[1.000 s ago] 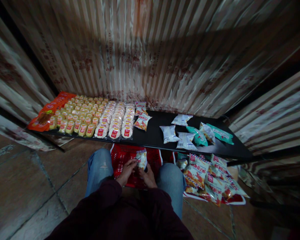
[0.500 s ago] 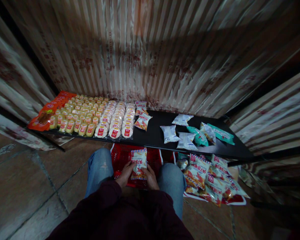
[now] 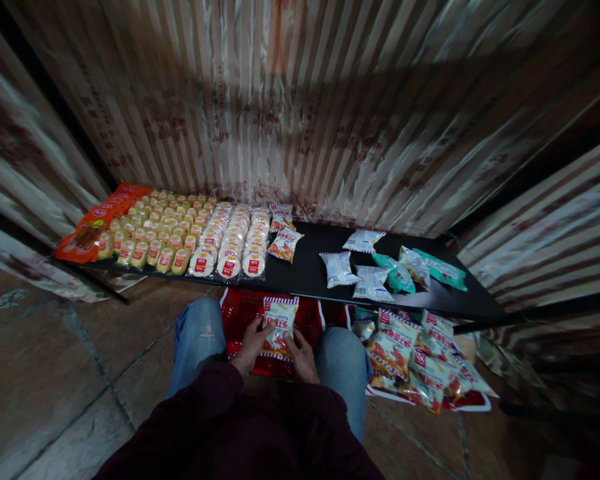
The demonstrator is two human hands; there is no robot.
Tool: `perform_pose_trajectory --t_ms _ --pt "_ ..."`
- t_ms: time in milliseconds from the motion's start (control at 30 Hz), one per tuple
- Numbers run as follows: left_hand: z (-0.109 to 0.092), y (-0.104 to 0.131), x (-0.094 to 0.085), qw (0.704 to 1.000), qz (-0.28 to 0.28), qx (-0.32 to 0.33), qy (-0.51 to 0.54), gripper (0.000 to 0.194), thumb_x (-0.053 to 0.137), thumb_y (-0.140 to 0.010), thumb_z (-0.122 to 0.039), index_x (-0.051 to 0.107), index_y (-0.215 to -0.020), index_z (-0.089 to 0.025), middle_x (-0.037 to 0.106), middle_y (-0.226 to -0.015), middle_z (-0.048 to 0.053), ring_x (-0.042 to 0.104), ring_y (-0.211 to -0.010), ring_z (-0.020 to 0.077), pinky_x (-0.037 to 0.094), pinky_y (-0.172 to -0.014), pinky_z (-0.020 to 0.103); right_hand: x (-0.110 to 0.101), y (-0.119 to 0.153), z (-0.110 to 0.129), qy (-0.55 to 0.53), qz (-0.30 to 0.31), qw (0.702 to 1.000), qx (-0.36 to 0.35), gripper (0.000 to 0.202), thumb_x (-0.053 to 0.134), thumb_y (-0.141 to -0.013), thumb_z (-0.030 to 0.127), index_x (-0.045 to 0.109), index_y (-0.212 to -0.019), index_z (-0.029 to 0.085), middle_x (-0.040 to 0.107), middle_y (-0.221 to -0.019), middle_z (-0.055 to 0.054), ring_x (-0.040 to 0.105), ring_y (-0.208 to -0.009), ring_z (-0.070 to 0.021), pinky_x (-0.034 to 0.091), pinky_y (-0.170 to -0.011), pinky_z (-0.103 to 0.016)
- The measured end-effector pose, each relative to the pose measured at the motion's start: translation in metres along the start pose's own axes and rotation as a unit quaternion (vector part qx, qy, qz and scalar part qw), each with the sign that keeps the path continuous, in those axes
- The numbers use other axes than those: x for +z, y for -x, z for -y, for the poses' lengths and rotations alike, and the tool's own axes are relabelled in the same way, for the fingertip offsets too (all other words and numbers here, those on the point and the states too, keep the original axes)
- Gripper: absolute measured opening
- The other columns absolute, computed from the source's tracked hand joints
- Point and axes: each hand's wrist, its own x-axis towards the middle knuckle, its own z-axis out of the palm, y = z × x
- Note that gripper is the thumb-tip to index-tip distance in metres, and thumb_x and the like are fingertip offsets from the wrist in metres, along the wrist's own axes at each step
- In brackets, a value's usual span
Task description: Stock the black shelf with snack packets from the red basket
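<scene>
A white, red and blue snack bag (image 3: 281, 320) is held upright between my two hands, over a red basket (image 3: 233, 300) between my knees. My left hand (image 3: 253, 341) is closed on its left edge, thumb across the front. On the lower right edge my right hand (image 3: 301, 352) grips it, thumb on the printed face. Two bags of the same print lie on the black shelf (image 3: 313, 257) ahead, the nearer snack bag (image 3: 285, 245) overlapping the farther snack bag (image 3: 282, 217). The fingers behind the held bag are hidden.
Wrapped round cakes (image 3: 229, 263) and small yellow cakes (image 3: 153, 230) fill the shelf's left, beside an orange bag (image 3: 97, 223). Silvery bags (image 3: 339, 269) and green packs (image 3: 440, 269) lie on its right. Below, a second basket (image 3: 480, 405) is heaped with snack bags (image 3: 394, 340). Striped sheeting (image 3: 300, 107) hangs behind.
The held bag has shifted slightly right and tilted a little. My right thumb has moved further over its front. The things on the shelf stay as they were.
</scene>
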Motion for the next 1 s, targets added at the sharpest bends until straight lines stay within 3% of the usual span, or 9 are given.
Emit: perform_pose_trajectory --t_ms 167,367,600,800,1000 --pt "-0.008 0.002 0.005 0.999 0.007 0.033 -0.001 0.057 0.078 -0.055 -0.054 0.064 -0.094 -0.015 0.071 -0.089 0.009 0.066 -0.076 0.0207 0.051 -0.069 0.03 0.0 -0.002 0.0 -0.009 -0.025 0.999 -0.02 0.059 0.078 -0.061 0.051 0.066 -0.108 0.018 0.075 -0.089 -0.006 0.07 -0.082 -0.0265 0.054 -0.076 -0.039" --pt "-0.016 0.001 0.009 0.998 0.026 0.06 -0.006 0.054 0.076 -0.058 -0.054 0.063 -0.092 -0.015 0.071 -0.09 0.009 0.066 -0.08 0.0213 0.051 -0.072 0.03 0.0 -0.004 0.006 -0.025 -0.011 0.999 -0.043 0.05 0.076 -0.065 0.049 0.068 -0.105 0.019 0.074 -0.093 -0.006 0.069 -0.086 -0.0259 0.053 -0.078 -0.038" --pt "-0.026 -0.003 0.013 0.998 0.031 0.048 0.016 0.055 0.072 -0.065 -0.055 0.06 -0.101 -0.016 0.071 -0.094 0.008 0.067 -0.08 0.02 0.052 -0.069 0.028 0.007 -0.003 0.013 -0.039 -0.014 0.999 -0.034 0.048 0.077 -0.062 0.048 0.069 -0.101 0.02 0.075 -0.087 -0.004 0.069 -0.082 -0.0243 0.052 -0.079 -0.036" --pt "-0.036 -0.01 0.017 0.998 0.026 0.06 -0.004 0.055 0.07 -0.064 -0.059 0.063 -0.094 -0.014 0.071 -0.083 0.007 0.066 -0.069 0.019 0.051 -0.062 0.028 0.009 -0.002 0.014 -0.028 0.006 0.998 -0.056 0.048 0.074 -0.067 0.05 0.067 -0.104 0.021 0.074 -0.094 -0.004 0.069 -0.084 -0.0244 0.053 -0.08 -0.037" --pt "-0.038 -0.011 0.02 0.997 0.036 0.062 -0.011 0.054 0.073 -0.06 -0.058 0.062 -0.09 -0.015 0.07 -0.078 0.006 0.064 -0.063 0.0175 0.05 -0.059 0.028 0.012 -0.007 0.025 -0.027 -0.021 0.997 -0.064 0.06 0.074 -0.064 0.054 0.062 -0.113 0.021 0.072 -0.101 -0.006 0.068 -0.089 -0.0261 0.054 -0.078 -0.037"
